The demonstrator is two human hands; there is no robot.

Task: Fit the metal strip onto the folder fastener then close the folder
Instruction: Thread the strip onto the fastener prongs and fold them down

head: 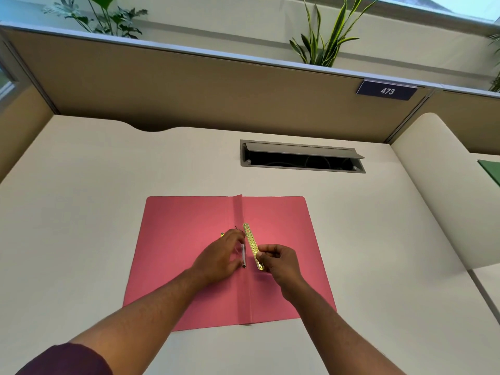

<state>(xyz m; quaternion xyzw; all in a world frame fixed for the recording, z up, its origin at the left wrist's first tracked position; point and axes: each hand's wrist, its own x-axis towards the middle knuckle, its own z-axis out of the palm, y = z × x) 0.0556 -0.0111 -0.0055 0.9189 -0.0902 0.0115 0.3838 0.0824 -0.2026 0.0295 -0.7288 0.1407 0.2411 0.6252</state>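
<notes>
A pink folder (pixel 189 266) lies open and flat on the white desk, its spine crease running toward me. My right hand (pixel 281 262) pinches the near end of a gold metal strip (pixel 252 243), which lies along the right side of the crease. My left hand (pixel 220 257) rests on the left side of the crease, fingers curled around the pale fastener (pixel 243 254). The fastener's prongs stick up by my fingertips and are mostly hidden by that hand. A small gold piece (pixel 222 234) shows just beyond the left hand.
An open cable hatch (pixel 301 156) is set in the desk behind the folder. A tan partition with a "473" tag (pixel 387 90) closes off the back. A green sheet (pixel 491 171) lies on the neighbouring desk at right.
</notes>
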